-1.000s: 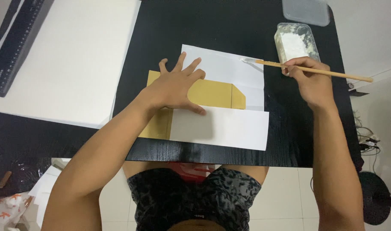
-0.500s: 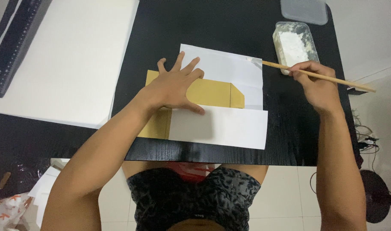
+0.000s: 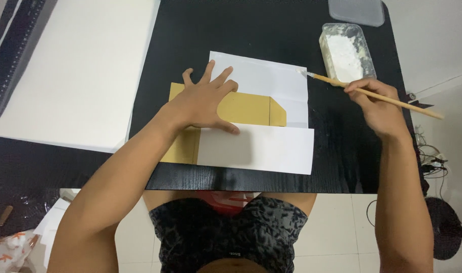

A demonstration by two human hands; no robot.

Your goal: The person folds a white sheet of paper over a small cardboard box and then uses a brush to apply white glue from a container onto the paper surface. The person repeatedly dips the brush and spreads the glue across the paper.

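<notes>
Paper pieces are laid together near the front edge of a black wood-grain counter: a white folded sheet at the back, a mustard-yellow card envelope shape across the middle, and a white rectangular strip overlapping its lower part.

A large white board is seen on the counter to the left, touching a dark ruler at the far left edge. Bare black surface is left between the board and the papers, and a wider band behind them.

The left hand is spread flat, fingers fanned, and pressed onto the yellow card and the white sheet, holding them down.

The right hand is pinched around a thin wooden-handled brush, held off the counter's right side. The brush tip, whitened with paste, is touching the upper right corner of the white folded sheet.

A clear plastic tub of white paste is set just behind the brush, with its clear lid near the back right corner.

No wet paste can be made out on the papers themselves, so gluing appears to be only beginning at that corner; the remaining edges look untouched.
</notes>
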